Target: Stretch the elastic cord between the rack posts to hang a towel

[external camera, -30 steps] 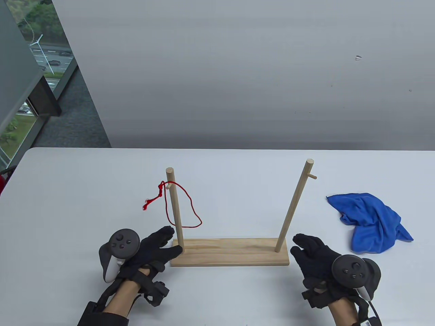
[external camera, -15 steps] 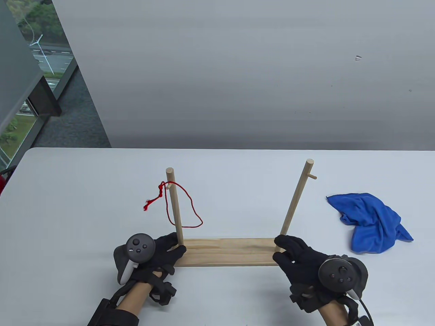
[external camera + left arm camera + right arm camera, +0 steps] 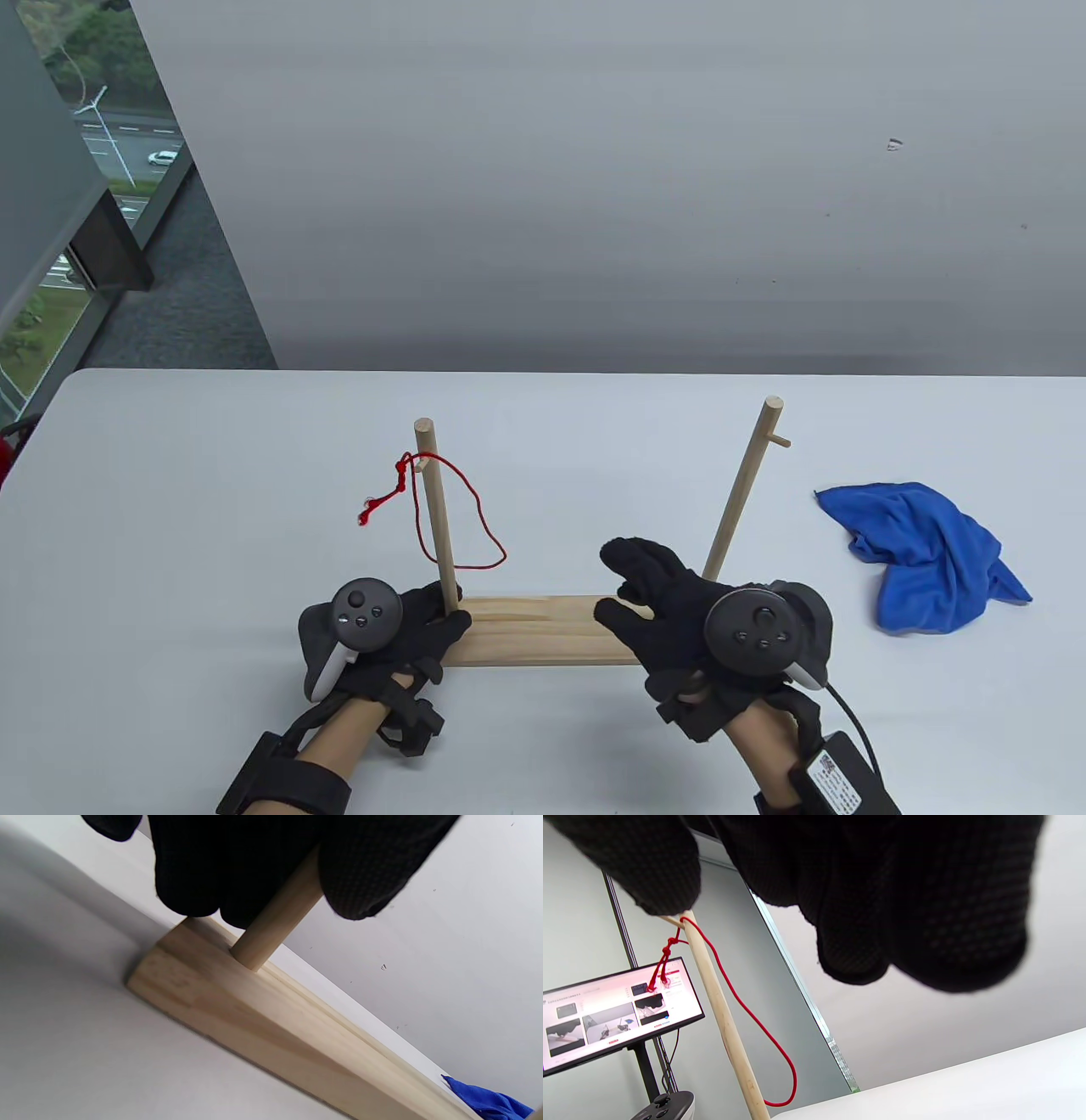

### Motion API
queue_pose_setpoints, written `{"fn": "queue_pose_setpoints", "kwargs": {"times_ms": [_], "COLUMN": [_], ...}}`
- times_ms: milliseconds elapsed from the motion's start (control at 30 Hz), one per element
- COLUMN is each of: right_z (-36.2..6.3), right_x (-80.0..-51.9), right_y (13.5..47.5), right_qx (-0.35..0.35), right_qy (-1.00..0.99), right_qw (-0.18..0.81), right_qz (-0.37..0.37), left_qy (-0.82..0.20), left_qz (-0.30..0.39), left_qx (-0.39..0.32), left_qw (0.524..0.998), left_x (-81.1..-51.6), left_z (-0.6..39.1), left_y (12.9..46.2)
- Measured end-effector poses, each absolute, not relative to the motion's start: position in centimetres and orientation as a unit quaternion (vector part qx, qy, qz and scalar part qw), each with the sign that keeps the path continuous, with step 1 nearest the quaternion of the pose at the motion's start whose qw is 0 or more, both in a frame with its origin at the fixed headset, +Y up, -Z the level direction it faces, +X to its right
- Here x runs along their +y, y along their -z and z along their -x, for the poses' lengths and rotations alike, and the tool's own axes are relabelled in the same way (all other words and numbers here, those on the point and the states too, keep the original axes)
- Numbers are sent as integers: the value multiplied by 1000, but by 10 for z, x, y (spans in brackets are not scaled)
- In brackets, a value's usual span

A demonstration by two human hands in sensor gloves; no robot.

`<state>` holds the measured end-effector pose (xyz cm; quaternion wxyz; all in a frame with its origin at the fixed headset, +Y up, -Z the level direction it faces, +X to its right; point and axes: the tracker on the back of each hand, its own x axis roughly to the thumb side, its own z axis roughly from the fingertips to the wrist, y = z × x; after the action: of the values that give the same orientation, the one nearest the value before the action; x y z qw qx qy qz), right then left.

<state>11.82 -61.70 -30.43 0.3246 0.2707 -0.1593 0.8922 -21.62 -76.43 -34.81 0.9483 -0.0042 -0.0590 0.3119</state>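
Observation:
The wooden rack's base (image 3: pixel 543 630) lies on the white table with a left post (image 3: pixel 434 509) and a right post (image 3: pixel 747 484). A red elastic cord (image 3: pixel 475 526) hangs slack in a loop from the left post's peg. A crumpled blue towel (image 3: pixel 925 552) lies to the right of the rack. My left hand (image 3: pixel 448 608) grips the foot of the left post; the left wrist view shows its fingers (image 3: pixel 191 870) around the post (image 3: pixel 275 929). My right hand (image 3: pixel 615 586) is open and empty above the base's middle, right of the cord's loop (image 3: pixel 746 1010).
The table's far edge meets a grey wall. In the right wrist view a monitor (image 3: pixel 606 1014) on a stand and a game controller (image 3: pixel 666 1105) are beyond the table's left side. The towel's corner shows in the left wrist view (image 3: pixel 488 1101).
My right hand has moved left from the foot of the right post to above the middle of the base. My left hand has closed around the left post's foot.

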Motion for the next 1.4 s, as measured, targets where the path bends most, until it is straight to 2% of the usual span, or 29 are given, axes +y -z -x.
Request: {"fn": "queue_pose_setpoints", "kwargs": {"times_ms": [233,500,733,1033,1167,1400], "right_z": [-77,-36,-18,-15,-21,-46], "right_x": [-612,-628,-640,-645,-636,-606], "right_y": [326,357,373,379,372,350], "right_qx": [-132,-63,-53,-70,-88,-167], "right_qy": [-903,-911,-904,-897,-904,-916], "right_qw": [307,311,334,358,338,270], "right_qz": [-269,-263,-261,-250,-248,-245], "left_qy": [-295,-284,-283,-280,-280,-277], "left_qz": [-23,-31,-29,-28,-27,-26], "left_qx": [-60,-64,-62,-61,-61,-60], "left_qw": [953,956,957,958,958,959], "left_x": [-765,-765,-765,-765,-765,-765], "left_z": [213,211,211,210,210,210], "left_y": [346,346,346,346,346,346]}}
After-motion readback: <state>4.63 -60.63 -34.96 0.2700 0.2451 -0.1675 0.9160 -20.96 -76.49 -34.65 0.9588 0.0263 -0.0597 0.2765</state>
